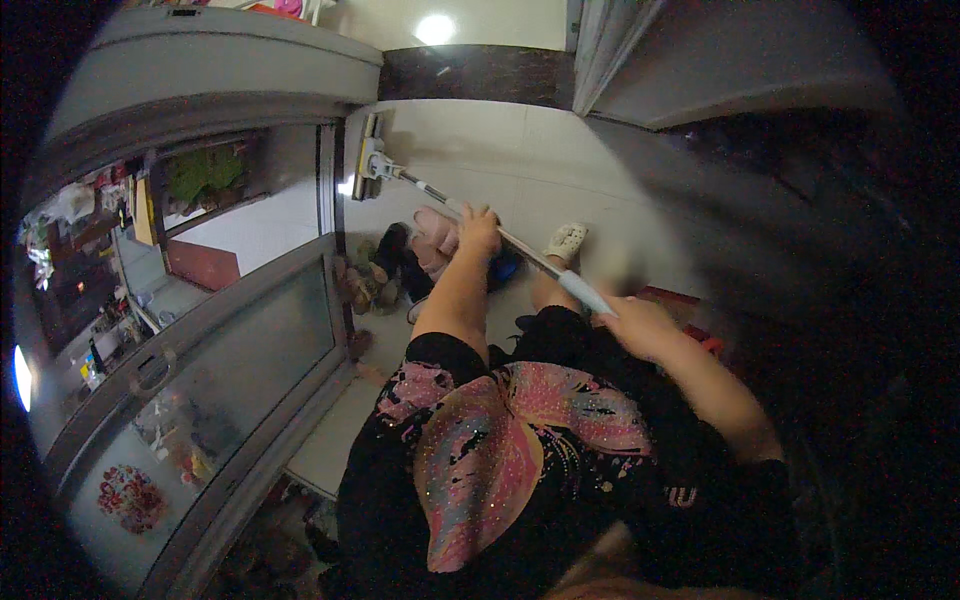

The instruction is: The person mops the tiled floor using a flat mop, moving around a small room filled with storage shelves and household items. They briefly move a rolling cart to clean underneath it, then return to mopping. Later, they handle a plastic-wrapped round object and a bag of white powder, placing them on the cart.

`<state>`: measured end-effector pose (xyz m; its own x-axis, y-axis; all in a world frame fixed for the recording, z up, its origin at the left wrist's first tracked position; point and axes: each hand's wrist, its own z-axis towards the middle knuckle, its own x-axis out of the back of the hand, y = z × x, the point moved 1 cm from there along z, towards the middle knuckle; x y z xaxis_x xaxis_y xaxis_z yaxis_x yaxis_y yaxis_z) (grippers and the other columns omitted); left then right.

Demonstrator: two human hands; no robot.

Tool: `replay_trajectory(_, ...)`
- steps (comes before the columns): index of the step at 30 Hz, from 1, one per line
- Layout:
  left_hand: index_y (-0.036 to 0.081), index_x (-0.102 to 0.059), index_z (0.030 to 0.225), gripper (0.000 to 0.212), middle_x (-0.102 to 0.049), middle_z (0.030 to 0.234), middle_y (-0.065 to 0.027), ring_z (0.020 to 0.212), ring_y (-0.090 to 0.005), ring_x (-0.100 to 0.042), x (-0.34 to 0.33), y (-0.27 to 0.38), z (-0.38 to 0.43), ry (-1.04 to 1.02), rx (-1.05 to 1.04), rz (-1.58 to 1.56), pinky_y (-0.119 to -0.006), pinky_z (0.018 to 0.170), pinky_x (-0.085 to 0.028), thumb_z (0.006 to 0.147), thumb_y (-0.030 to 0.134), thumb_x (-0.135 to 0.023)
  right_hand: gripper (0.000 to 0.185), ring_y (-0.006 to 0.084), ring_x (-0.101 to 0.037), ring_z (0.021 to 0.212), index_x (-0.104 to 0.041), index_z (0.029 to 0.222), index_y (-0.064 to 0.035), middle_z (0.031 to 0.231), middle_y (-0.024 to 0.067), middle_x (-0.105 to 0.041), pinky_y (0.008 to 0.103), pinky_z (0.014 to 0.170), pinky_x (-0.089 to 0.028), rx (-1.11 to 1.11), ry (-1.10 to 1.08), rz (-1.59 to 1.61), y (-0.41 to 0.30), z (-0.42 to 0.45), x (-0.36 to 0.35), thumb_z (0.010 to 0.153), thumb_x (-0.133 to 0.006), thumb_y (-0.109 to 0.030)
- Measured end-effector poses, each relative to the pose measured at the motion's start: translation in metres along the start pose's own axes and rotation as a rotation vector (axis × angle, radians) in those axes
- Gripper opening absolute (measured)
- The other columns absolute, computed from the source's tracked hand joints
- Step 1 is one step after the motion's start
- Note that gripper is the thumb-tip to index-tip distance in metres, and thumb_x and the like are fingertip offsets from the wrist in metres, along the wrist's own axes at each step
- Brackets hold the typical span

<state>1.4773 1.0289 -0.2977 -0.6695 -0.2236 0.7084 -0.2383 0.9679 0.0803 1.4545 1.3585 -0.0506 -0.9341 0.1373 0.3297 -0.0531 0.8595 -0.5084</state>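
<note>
A mop handle (525,251) slants across the view between my two hands. My left hand (480,227) is wrapped around its middle. At the near end, my right hand (637,324) grips the pale sleeve of the handle. Beyond my left hand, the flat mop head (366,157) stands on the tiled floor (517,150), close to the door frame on the left. Below my left hand lie a pair of pink slippers (433,238) and a dark shoe (394,255), partly hidden by my arm.
A sliding door with a glass pane (247,367) runs along the left. A dark threshold strip (476,75) crosses the floor ahead. One of my feet wears a white clog (568,240). A red object (701,339) lies near my right forearm. The right side is very dark.
</note>
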Motion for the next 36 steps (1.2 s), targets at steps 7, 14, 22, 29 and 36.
replay_trajectory(7,0.012,-0.069,0.105,0.030,-0.064,0.114,-0.0160,0.116,-0.0360,-0.057,-0.020,0.223,-0.041,0.040,-0.424,-0.036,-0.058,0.096,-0.042,0.076,0.023,-0.070,0.051,0.0395,-0.061,0.112,-0.047,0.145,-0.0138,0.124,0.0223,-0.063,0.0433,0.095,-0.049,-0.232,0.104,0.017,0.101,-0.183,0.075,0.097,-0.057,-0.026)
replay_trajectory(14,0.014,-0.062,0.119,0.036,-0.059,0.126,-0.0126,0.120,-0.0337,-0.052,-0.087,0.478,-0.116,0.016,-0.779,-0.198,-0.068,0.107,-0.028,0.084,0.023,-0.061,0.044,0.0298,-0.064,0.113,-0.058,0.133,-0.0034,0.127,0.0150,-0.065,0.0375,0.098,-0.050,-0.341,0.510,0.270,0.212,-0.391,0.070,0.095,-0.062,-0.025)
replay_trajectory(22,0.016,-0.061,0.127,0.038,-0.059,0.131,-0.0116,0.117,-0.0333,-0.056,-0.073,0.671,-0.204,-0.055,-1.154,-0.199,-0.059,0.109,-0.032,0.090,0.025,-0.055,0.042,0.0291,-0.064,0.113,-0.059,0.131,-0.0033,0.126,0.0145,-0.065,0.0374,0.097,-0.050,-0.329,0.644,0.340,0.219,-0.315,0.008,0.095,-0.061,-0.025)
replay_trajectory(29,0.013,-0.060,0.129,0.040,-0.058,0.132,-0.0130,0.119,-0.0317,-0.056,-0.031,0.666,-0.198,-0.133,-1.254,-0.206,-0.054,0.108,-0.035,0.092,0.027,-0.059,0.039,0.0284,-0.064,0.112,-0.060,0.129,-0.0033,0.126,0.0140,-0.065,0.0373,0.096,-0.051,-0.276,0.570,0.167,0.173,-0.191,0.028,0.096,-0.060,-0.024)
replay_trajectory(36,0.011,-0.058,0.131,0.042,-0.058,0.133,-0.0145,0.120,-0.0302,-0.056,0.033,0.603,-0.172,-0.244,-1.360,-0.284,-0.048,0.106,-0.039,0.093,0.029,-0.062,0.037,0.0278,-0.064,0.111,-0.061,0.127,-0.0032,0.125,0.0135,-0.066,0.0371,0.095,-0.051,-0.446,0.570,-0.001,0.158,-0.281,0.079,0.096,-0.059,-0.024)
